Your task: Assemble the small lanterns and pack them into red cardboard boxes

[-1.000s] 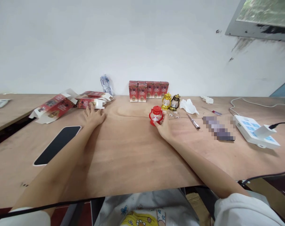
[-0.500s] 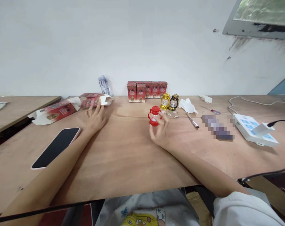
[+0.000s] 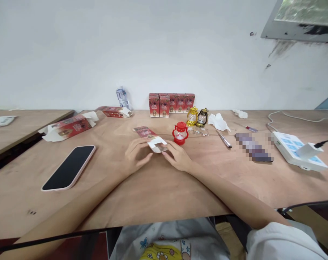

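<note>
In the head view, a red carton box [image 3: 147,133] with white opened flaps lies tilted just above the table, in front of me. My left hand [image 3: 136,153] grips its near left side, thumb apart from the fingers. At the box's right end, my right hand [image 3: 177,155] holds the white flaps between thumb and fingers. A small red lantern [image 3: 180,133] stands upright just beyond my right hand, apart from it. Behind it are a gold lantern [image 3: 192,117] and a dark bronze one [image 3: 202,118], with small metal pieces [image 3: 198,131] in front.
Several red boxes [image 3: 164,107] stand by the wall, near a plastic bottle [image 3: 122,97]. Opened boxes [image 3: 71,128] lie left, beyond a phone [image 3: 68,168]. On the right are crumpled paper [image 3: 218,122], a utility knife [image 3: 224,139], a screwdriver [image 3: 251,128] and a power strip [image 3: 296,151].
My left hand has brought one opened box from the left pile to the middle. My right hand has let go of the red lantern and moved left onto the box.
</note>
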`<action>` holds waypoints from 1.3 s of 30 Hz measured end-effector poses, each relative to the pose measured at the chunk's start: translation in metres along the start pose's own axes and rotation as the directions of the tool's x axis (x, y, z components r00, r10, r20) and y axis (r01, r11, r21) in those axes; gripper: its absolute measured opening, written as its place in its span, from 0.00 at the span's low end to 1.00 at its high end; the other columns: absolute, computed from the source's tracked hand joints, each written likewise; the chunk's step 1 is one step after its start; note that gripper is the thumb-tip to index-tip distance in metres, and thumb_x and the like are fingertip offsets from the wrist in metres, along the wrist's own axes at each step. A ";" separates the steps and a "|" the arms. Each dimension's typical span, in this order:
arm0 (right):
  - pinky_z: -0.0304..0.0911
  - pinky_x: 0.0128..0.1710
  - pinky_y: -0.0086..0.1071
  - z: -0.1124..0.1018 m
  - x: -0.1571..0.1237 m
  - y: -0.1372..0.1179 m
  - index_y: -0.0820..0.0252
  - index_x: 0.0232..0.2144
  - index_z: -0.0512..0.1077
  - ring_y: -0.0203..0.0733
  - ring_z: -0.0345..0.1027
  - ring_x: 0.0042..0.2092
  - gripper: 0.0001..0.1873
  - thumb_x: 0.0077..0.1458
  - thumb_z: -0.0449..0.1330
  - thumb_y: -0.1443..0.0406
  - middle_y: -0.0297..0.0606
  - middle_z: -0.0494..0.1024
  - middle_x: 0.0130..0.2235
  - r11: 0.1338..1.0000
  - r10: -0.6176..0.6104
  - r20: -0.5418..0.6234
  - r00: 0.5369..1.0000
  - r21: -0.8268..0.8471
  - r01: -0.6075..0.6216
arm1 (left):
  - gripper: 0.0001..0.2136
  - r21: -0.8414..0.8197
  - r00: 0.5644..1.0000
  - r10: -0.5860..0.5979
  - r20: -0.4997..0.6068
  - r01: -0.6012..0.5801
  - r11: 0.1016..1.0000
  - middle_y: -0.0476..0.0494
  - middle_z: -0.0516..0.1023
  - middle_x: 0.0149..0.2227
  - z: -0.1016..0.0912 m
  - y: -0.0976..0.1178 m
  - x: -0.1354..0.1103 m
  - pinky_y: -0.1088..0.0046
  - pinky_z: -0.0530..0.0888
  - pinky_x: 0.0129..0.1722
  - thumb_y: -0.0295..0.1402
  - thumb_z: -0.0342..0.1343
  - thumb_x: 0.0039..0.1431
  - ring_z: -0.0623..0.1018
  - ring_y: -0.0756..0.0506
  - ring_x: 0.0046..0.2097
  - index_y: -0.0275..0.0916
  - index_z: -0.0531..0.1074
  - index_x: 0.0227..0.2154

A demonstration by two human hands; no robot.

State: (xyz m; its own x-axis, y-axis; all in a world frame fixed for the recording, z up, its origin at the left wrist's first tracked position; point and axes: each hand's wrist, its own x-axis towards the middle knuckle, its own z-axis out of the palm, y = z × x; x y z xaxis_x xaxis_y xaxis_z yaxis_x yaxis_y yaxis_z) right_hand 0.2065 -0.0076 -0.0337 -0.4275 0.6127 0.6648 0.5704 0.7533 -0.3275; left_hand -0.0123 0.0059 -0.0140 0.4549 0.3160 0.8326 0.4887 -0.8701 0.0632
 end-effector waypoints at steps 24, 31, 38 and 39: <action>0.70 0.48 0.39 0.009 -0.001 -0.006 0.56 0.58 0.55 0.44 0.66 0.52 0.25 0.58 0.52 0.65 0.47 0.65 0.56 0.975 0.141 -0.077 0.987 0.186 -0.125 | 0.17 -0.089 0.996 -0.090 0.004 0.090 0.992 0.36 0.71 0.50 0.011 0.013 0.002 0.57 0.71 0.54 0.21 0.49 0.52 0.71 0.41 0.55 0.38 0.63 0.47; 0.59 0.59 0.44 0.005 -0.001 -0.005 0.58 0.52 0.64 0.45 0.57 0.60 0.23 0.54 0.46 0.74 0.45 0.61 0.59 0.994 0.087 -0.068 0.994 0.078 -0.082 | 0.20 -0.075 0.999 -0.042 0.033 0.045 0.996 0.36 0.71 0.51 0.012 0.014 0.001 0.56 0.70 0.55 0.21 0.48 0.52 0.69 0.41 0.57 0.38 0.62 0.49; 0.67 0.49 0.38 0.006 -0.002 -0.001 0.57 0.44 0.66 0.42 0.69 0.51 0.16 0.56 0.46 0.73 0.43 0.74 0.49 0.972 0.163 -0.229 0.960 0.206 -0.116 | 0.22 -0.137 0.999 -0.019 -0.044 0.012 0.991 0.35 0.71 0.51 0.012 0.010 0.000 0.53 0.71 0.53 0.23 0.52 0.52 0.71 0.40 0.55 0.41 0.60 0.51; 0.68 0.47 0.38 0.006 -0.002 -0.001 0.57 0.44 0.65 0.42 0.71 0.48 0.15 0.57 0.46 0.72 0.42 0.76 0.46 0.962 0.199 -0.241 0.950 0.234 -0.142 | 0.22 -0.130 0.999 -0.022 -0.045 0.016 0.991 0.35 0.71 0.51 0.012 0.010 0.000 0.53 0.71 0.53 0.24 0.52 0.52 0.71 0.40 0.55 0.41 0.59 0.52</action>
State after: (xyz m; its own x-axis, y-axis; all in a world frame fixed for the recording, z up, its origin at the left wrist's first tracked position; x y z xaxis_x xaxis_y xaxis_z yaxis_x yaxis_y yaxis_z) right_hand 0.2025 -0.0081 -0.0390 -0.1237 0.6739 0.7284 0.4454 0.6936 -0.5661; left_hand 0.0015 0.0016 -0.0193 0.4103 0.3181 0.8547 0.3948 -0.9068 0.1480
